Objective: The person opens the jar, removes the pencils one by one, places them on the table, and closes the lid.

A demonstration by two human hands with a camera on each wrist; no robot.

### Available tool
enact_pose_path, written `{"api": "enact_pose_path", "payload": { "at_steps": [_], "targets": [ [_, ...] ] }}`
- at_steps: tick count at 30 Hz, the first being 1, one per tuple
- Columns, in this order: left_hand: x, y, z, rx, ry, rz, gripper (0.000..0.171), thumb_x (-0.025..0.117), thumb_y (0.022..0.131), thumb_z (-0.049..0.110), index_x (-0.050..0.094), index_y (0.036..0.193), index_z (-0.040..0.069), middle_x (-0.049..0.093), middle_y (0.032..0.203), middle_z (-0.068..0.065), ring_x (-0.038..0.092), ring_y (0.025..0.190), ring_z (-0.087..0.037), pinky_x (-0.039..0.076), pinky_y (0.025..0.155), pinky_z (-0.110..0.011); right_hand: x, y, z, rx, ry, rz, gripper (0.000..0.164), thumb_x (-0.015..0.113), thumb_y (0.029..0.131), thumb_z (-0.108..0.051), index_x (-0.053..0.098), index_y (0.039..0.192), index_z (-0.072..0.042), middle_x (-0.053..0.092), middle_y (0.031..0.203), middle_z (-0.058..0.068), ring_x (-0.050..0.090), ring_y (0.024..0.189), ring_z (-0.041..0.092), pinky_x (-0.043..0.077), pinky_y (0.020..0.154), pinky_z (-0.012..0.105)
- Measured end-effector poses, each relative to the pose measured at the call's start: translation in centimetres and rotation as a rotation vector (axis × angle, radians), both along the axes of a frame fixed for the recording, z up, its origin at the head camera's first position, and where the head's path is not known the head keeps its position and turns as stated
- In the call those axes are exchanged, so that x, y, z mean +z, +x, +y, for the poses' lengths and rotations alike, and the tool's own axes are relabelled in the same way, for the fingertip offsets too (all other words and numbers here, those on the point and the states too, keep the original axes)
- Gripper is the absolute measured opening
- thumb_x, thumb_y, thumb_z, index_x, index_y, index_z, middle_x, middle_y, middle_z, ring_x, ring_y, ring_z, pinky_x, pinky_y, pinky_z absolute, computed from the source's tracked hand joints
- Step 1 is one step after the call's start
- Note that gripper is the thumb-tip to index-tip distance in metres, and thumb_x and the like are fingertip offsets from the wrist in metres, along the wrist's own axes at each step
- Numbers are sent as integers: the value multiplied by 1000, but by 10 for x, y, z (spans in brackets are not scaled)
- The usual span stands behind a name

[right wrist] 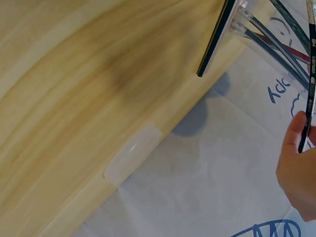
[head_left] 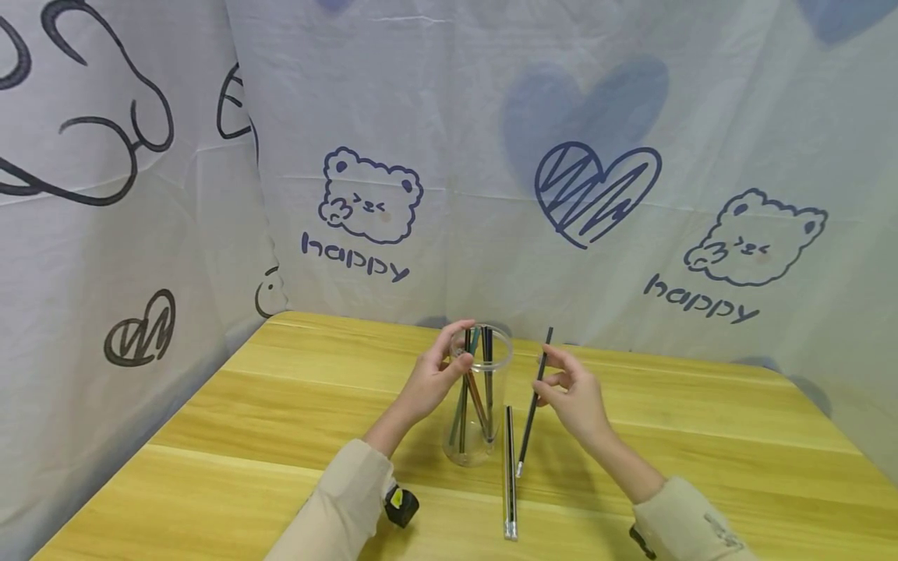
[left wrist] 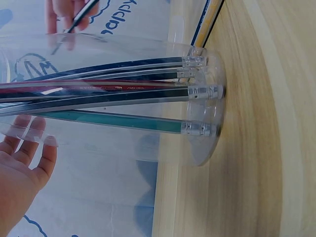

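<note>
A clear jar point(head_left: 468, 460) stands upright on the table, with several eraser-tipped pencils point(left wrist: 123, 121) leaning inside it, green, red and dark ones among them. My left hand point(head_left: 426, 382) holds the jar near its rim, thumb and fingers curved about the wall. To the jar's right, my right hand point(head_left: 578, 401) pinches a dark pencil point(head_left: 529, 428) apart from the jar; its silver eraser end points down. In the right wrist view, that hand point(right wrist: 298, 173) grips the pencil point(right wrist: 312, 74) near one end. Two more pencils point(head_left: 510, 483) lie side by side on the table between the hands.
The wooden table point(head_left: 231, 436) has its back edge close against a white printed cloth point(head_left: 463, 257). Another cloth point(head_left: 175, 234) hangs at the left. A whitish translucent patch point(right wrist: 133, 153) lies along the table edge in the right wrist view.
</note>
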State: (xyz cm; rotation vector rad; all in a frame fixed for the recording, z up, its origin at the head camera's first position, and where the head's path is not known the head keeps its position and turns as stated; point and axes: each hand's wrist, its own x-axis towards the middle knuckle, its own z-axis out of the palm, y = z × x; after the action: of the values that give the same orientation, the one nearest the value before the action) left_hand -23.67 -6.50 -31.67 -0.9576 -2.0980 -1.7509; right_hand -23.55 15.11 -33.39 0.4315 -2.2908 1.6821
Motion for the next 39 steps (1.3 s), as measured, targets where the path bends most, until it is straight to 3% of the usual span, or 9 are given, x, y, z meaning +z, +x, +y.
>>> {"api": "enact_pose_path", "payload": {
  "at_steps": [3, 9, 19, 26, 39],
  "targets": [
    [0, 0, 0, 1, 2, -1, 86, 40, 79, 66, 34, 132, 0, 46, 117, -33, 50, 96, -37, 44, 69, -48, -2, 0, 0, 10, 28, -70, 58, 57, 78, 14, 37, 131, 5, 47, 116, 23, 57, 70, 11, 51, 60, 27],
    [0, 0, 0, 9, -7, 0, 86, 40, 78, 67, 35, 132, 1, 48, 112, -32, 51, 82, -26, 42, 63, -31, -6, -1, -2, 21, 87, -178, 59, 57, 78, 14, 36, 132, 5, 46, 118, 25, 58, 73, 19, 51, 61, 30],
    [0, -1, -1, 8, -2, -8, 86, 40, 77, 68, 35, 132, 3, 48, 108, -32, 49, 78, -23, 41, 63, -28, -15, -1, -3, 92, 100, -296, 59, 54, 77, 17, 32, 131, 10, 41, 119, 32, 57, 68, 19, 51, 62, 36],
    [-1, -2, -1, 2, 3, 1, 84, 41, 78, 67, 35, 132, 3, 49, 99, -26, 44, 67, -18, 39, 58, -26, -20, -1, -8, 83, 109, -326, 60, 55, 73, 20, 35, 129, 9, 43, 115, 32, 57, 68, 21, 51, 58, 35],
    [-1, -2, 0, -8, -1, 3, 84, 41, 79, 66, 33, 133, 2, 48, 102, -30, 47, 74, -22, 41, 62, -29, -31, 3, -15, 44, 184, -418, 67, 58, 68, 22, 34, 129, 9, 47, 102, 24, 56, 64, 24, 51, 55, 34]
  ]
}}
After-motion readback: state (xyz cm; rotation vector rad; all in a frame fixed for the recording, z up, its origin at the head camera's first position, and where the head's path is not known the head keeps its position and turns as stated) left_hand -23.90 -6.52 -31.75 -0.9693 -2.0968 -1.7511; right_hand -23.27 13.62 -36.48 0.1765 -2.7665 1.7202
